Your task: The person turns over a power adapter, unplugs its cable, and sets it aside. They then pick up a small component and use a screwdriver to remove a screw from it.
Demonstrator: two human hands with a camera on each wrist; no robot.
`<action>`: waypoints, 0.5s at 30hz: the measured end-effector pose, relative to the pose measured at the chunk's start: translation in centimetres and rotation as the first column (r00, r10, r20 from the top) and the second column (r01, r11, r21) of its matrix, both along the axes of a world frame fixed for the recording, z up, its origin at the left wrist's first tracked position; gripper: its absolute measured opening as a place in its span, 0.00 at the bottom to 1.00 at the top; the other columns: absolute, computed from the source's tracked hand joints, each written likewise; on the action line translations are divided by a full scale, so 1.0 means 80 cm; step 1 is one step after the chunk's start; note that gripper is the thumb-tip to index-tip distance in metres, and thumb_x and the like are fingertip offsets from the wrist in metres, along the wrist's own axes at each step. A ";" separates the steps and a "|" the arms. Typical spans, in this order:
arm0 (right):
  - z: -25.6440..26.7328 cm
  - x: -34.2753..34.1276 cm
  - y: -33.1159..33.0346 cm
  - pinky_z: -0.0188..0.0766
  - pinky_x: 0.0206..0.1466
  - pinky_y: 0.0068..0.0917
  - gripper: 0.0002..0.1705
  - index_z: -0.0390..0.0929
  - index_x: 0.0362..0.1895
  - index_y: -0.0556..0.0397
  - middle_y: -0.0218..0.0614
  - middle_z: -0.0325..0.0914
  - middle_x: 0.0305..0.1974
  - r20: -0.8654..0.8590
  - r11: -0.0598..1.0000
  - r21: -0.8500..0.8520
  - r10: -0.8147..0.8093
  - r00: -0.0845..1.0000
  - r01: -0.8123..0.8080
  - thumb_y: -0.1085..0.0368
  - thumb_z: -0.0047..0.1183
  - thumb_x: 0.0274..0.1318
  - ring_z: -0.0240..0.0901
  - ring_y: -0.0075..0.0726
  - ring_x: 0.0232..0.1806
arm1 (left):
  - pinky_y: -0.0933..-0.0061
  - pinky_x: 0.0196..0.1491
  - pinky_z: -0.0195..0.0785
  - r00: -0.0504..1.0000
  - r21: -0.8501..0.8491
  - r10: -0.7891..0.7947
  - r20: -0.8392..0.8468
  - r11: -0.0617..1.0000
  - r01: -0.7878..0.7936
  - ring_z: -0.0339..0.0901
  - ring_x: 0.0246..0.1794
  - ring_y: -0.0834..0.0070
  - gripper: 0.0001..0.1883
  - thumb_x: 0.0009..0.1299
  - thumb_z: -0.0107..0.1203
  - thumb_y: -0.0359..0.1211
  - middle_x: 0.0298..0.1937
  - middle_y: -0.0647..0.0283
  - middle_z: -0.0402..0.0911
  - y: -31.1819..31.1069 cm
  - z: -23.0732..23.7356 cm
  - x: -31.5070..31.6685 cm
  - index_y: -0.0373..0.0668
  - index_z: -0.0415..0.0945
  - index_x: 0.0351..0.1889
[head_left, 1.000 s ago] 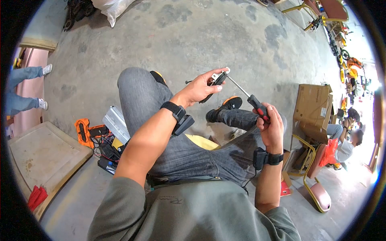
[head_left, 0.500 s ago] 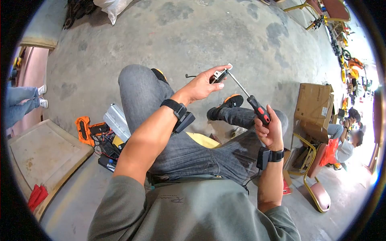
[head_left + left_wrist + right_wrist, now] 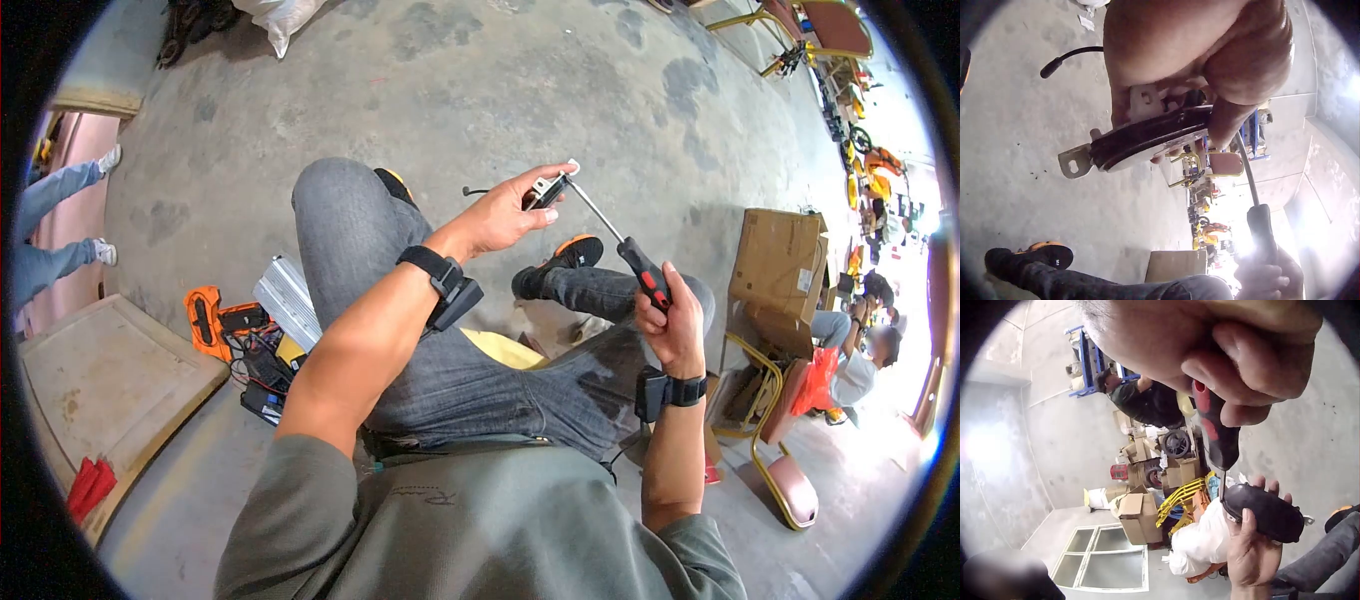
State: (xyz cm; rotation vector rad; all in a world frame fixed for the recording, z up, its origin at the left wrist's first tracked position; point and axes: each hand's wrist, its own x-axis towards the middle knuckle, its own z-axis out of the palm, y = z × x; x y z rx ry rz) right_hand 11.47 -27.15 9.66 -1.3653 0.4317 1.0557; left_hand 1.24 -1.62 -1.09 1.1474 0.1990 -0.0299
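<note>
My left hand (image 3: 497,217) grips a dark oval part (image 3: 1264,513) with metal mounting tabs (image 3: 1076,162), and a short black cable (image 3: 1070,57) sticks out beside it. The right hand (image 3: 672,322) holds a screwdriver by its black and red handle (image 3: 646,274). Its shaft (image 3: 598,210) runs up and left to the end of the part by the left fingertips. Whether the tip sits in a screw cannot be told.
Orange and black gear (image 3: 207,322) and a silver finned box (image 3: 288,304) lie left of the crossed legs. A cardboard box (image 3: 777,265) and a fallen chair (image 3: 792,490) are at the right. A seated person (image 3: 851,376) is beyond.
Since a second ago the dark part has tilted in the left hand, and the screwdriver has turned steeper. The right fingers have shifted toward the lower end of the handle.
</note>
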 end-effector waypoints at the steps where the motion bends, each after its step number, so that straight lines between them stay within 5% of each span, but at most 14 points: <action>1: 0.003 -0.003 0.003 0.52 0.18 0.17 0.16 0.70 0.40 0.54 0.33 0.69 0.23 0.129 0.999 0.001 0.041 0.991 -0.042 0.54 0.45 0.69 0.55 0.18 0.16 | 0.78 0.59 0.62 1.000 0.023 0.006 -0.003 1.000 -0.006 0.70 0.55 0.83 0.32 0.68 0.54 0.22 0.57 0.72 0.72 0.000 -0.002 0.000 0.55 0.63 0.70; 5: -0.013 -0.005 -0.002 0.62 0.30 0.18 0.13 0.70 0.48 0.57 0.31 0.70 0.31 0.461 0.998 -0.006 0.064 0.885 -0.069 0.61 0.50 0.67 0.63 0.20 0.27 | 0.78 0.59 0.62 1.000 0.026 0.016 0.008 1.000 -0.016 0.69 0.55 0.83 0.32 0.69 0.54 0.22 0.56 0.71 0.73 -0.001 -0.002 0.000 0.55 0.63 0.70; 9: -0.018 -0.006 -0.004 0.64 0.36 0.21 0.15 0.70 0.53 0.55 0.33 0.72 0.38 0.609 0.994 -0.054 0.108 0.785 -0.095 0.66 0.52 0.64 0.65 0.20 0.33 | 0.77 0.58 0.62 1.000 0.017 -0.002 -0.026 1.000 0.002 0.69 0.52 0.83 0.31 0.69 0.54 0.24 0.53 0.71 0.73 -0.005 0.005 -0.001 0.55 0.62 0.71; 11: -0.004 -0.012 0.011 0.64 0.32 0.19 0.14 0.71 0.53 0.56 0.33 0.74 0.36 0.728 0.945 -0.304 0.314 0.609 -0.124 0.62 0.48 0.68 0.66 0.19 0.30 | 0.77 0.58 0.62 0.999 0.016 0.003 -0.032 1.000 -0.003 0.69 0.51 0.83 0.31 0.69 0.54 0.24 0.51 0.72 0.74 -0.006 0.003 0.000 0.55 0.63 0.70; 14: 0.016 0.008 0.001 0.62 0.27 0.18 0.16 0.72 0.51 0.57 0.32 0.75 0.32 0.515 0.864 -0.447 0.460 0.724 -0.231 0.59 0.42 0.71 0.65 0.18 0.25 | 0.77 0.58 0.62 0.997 0.018 -0.004 -0.074 1.000 0.006 0.70 0.50 0.83 0.31 0.69 0.54 0.25 0.50 0.72 0.74 -0.011 -0.013 0.000 0.56 0.63 0.70; 15: 0.019 0.009 0.004 0.59 0.23 0.17 0.17 0.73 0.49 0.58 0.29 0.72 0.26 0.530 0.839 -0.490 0.503 0.683 -0.238 0.58 0.38 0.72 0.62 0.18 0.20 | 0.78 0.56 0.63 0.998 0.025 -0.010 -0.064 1.000 0.011 0.69 0.48 0.83 0.31 0.70 0.54 0.25 0.48 0.73 0.73 -0.012 -0.014 0.001 0.57 0.63 0.70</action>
